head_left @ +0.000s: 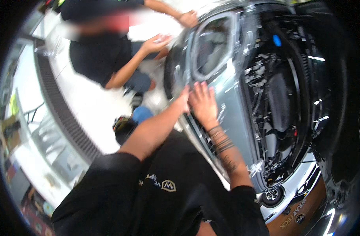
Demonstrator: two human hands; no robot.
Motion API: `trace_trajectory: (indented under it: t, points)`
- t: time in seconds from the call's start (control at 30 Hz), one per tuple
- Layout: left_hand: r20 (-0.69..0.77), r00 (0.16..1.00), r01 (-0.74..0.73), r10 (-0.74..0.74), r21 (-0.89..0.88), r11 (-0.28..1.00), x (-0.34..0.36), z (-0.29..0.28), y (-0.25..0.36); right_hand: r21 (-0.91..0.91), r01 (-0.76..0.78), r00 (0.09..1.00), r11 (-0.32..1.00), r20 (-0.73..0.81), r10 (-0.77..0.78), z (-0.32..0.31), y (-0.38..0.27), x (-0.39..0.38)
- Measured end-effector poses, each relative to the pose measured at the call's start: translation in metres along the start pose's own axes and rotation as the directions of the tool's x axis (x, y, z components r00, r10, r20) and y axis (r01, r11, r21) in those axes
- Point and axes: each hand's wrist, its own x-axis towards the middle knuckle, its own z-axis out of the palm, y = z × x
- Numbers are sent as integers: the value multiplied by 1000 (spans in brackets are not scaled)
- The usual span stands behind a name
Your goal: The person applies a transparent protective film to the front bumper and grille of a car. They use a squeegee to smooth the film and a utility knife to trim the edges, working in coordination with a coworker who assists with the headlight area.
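Note:
My right hand (203, 104) lies with its fingers stretched out on the grey front bumper (227, 114) of a car, just below the headlight (214, 47). Close beside it, my left hand (183, 101) is at the bumper's outer edge; its fingers are mostly hidden and blurred, so I cannot see whether it grips anything. Glossy clear film (243, 27) with creases and bright reflections covers the headlight area and the bumper around it.
Across from me a crouching co-worker in black has one hand (188, 18) at the film's far edge and the other (156, 43) raised. The engine bay (280, 98) is exposed under a raised black hood (341, 118). A dark floor grate (66, 102) runs along the left.

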Motion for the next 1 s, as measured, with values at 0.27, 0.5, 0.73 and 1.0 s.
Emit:
trace_trajectory:
  t: [0.27,0.5,0.73,1.0]
  points:
    - [329,884,-280,332,942,-186,-251,-120,89,31,-11,989,999,145,7,-10,-5,-9]
    - [207,820,159,533,813,-560,-266,-204,-34,-107,27,977,994,213,-4,-6,-3,-10]
    - [66,829,382,556,658,-648,-220,-241,-36,-20,36,988,999,149,-32,-10,2,-12]
    - [447,599,72,665,797,-600,-334,-154,-7,-24,22,986,999,166,-18,-14,0,-14]
